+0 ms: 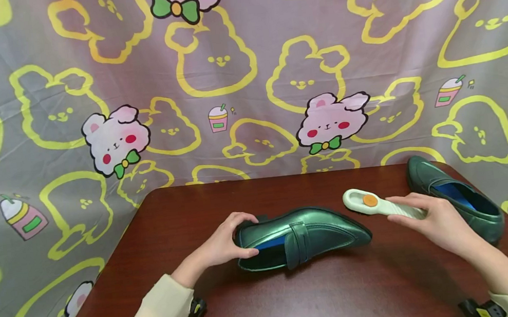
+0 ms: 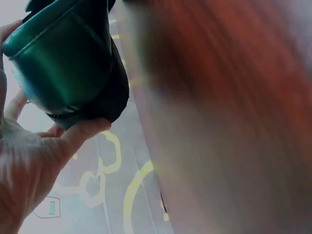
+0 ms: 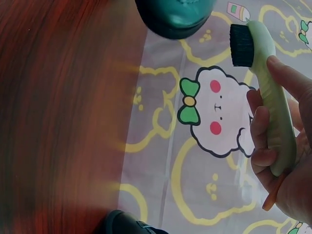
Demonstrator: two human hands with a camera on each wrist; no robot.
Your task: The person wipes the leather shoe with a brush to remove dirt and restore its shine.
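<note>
My left hand grips a shiny dark green loafer round its heel, thumb at the opening and fingers on the far side. The loafer lies sideways close over the table, toe pointing right, its blue lining showing. In the left wrist view the loafer's rounded heel fills the grasp. My right hand holds a pale green shoe brush by its handle, an orange button on its head. Dark bristles show in the right wrist view. The brush head is beyond the loafer's toe, apart from it.
A second green loafer stands at the right edge of the brown wooden table, beside my right hand. Behind the table hangs a grey curtain printed with yellow outlines and white cartoon animals.
</note>
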